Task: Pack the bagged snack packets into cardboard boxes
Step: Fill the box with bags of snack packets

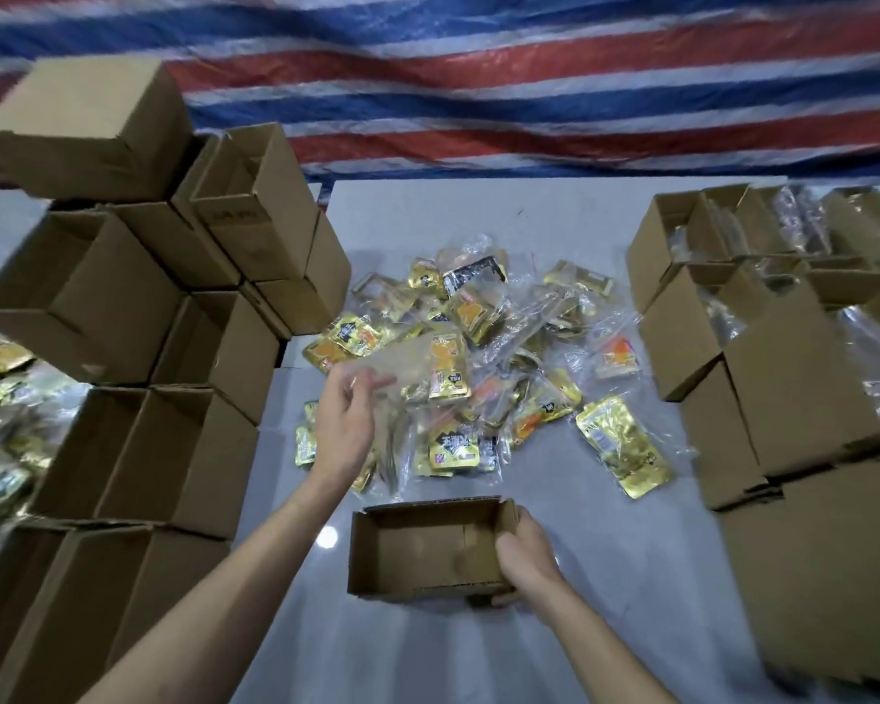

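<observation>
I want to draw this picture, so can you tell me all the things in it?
open box: one, brown, front centre on the table
bagged snack packets: a pile, gold and clear, mid-table
empty boxes: many stacked, brown, left
filled boxes: several, brown, right
more packets: several, gold, far left
table: one, pale grey
tarp: one, red, white and blue stripes, behind
left hand: pinches a clear bag over the pile
right hand: grips the open box's right wall
</observation>
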`<state>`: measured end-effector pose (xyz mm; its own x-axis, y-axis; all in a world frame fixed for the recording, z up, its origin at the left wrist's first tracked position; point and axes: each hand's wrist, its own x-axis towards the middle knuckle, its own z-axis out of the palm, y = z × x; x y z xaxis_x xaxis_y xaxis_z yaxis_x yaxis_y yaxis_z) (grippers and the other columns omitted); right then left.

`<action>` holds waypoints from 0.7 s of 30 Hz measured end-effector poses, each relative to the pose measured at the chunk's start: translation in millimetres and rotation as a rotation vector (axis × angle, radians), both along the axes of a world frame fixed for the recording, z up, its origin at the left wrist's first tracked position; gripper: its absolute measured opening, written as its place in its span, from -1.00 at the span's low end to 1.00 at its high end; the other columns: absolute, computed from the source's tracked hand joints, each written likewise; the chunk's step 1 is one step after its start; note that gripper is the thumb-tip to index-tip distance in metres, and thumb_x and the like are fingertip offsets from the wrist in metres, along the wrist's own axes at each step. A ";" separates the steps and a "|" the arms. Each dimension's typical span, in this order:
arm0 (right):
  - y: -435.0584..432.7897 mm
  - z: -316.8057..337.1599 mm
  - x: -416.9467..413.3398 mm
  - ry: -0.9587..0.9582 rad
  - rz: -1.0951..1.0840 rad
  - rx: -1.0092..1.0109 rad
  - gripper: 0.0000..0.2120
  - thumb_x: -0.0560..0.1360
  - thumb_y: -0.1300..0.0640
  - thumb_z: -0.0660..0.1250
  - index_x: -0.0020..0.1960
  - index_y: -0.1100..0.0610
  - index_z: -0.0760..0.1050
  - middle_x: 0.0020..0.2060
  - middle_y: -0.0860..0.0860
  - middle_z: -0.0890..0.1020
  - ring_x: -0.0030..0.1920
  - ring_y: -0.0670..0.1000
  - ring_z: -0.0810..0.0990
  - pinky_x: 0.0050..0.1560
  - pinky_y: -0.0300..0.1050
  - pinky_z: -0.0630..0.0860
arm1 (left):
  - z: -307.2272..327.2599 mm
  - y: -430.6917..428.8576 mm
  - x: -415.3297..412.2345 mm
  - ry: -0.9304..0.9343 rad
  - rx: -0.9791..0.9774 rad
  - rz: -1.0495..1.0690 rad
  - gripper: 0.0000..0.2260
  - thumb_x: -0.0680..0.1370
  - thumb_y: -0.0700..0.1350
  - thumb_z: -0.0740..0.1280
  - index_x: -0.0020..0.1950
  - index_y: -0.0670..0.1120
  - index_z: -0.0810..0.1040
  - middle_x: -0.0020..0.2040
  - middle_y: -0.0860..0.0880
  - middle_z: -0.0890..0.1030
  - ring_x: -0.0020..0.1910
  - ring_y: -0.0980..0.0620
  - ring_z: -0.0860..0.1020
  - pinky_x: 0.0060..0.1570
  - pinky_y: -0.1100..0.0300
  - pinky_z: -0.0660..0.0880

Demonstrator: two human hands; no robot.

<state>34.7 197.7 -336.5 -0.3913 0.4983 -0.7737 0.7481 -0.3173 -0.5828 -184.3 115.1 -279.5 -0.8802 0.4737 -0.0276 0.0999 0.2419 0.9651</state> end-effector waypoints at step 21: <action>-3.4 -3.0 -7.6 0.057 0.077 -0.030 -0.70 0.47 0.26 0.10 0.14 0.06 0.43 0.01 0.22 0.64 -0.18 0.31 0.70 -0.35 0.42 0.59 | 90.5 -49.4 79.0 -0.240 0.469 -0.158 -0.71 0.64 -0.04 0.21 0.08 -0.29 0.38 -0.08 -0.27 0.70 -0.08 -0.26 0.69 -0.06 0.05 0.63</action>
